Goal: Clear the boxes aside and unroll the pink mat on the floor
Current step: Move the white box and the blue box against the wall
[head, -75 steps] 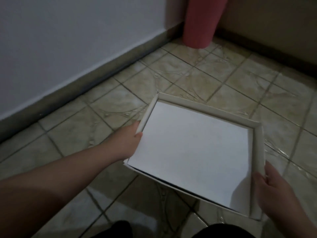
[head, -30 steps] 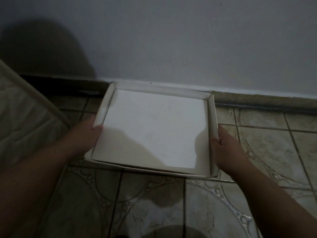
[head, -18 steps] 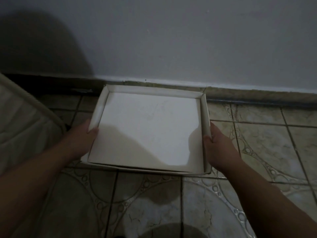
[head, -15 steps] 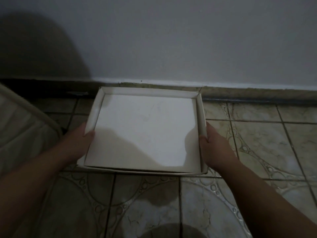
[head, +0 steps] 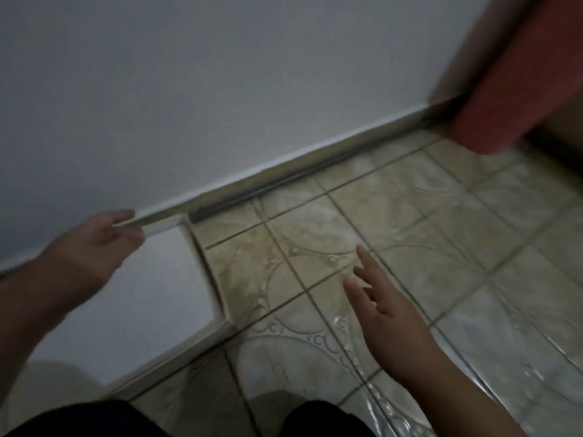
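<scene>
A shallow white box [head: 164,279] lies flat on the tiled floor, its far side against the wall's baseboard. My left hand [head: 94,244] reaches over it, with fingers and thumb pinched on its far rim. Off the box, my right hand [head: 388,313] hovers over the bare tiles to its right, fingers spread and holding nothing. The rolled pink mat [head: 517,89] stands upright in the corner at the top right, well away from both hands. The view is blurred by motion.
A grey wall with a baseboard [head: 315,171] runs diagonally from left to the corner. Patterned beige tiles [head: 426,231] stretch from the box toward the mat. My dark-clothed knees [head: 94,417] show at the bottom edge.
The box has gone from being carried in both hands to lying on the floor by the wall. My right hand has let go and moved right. The view has swung right, showing the mat.
</scene>
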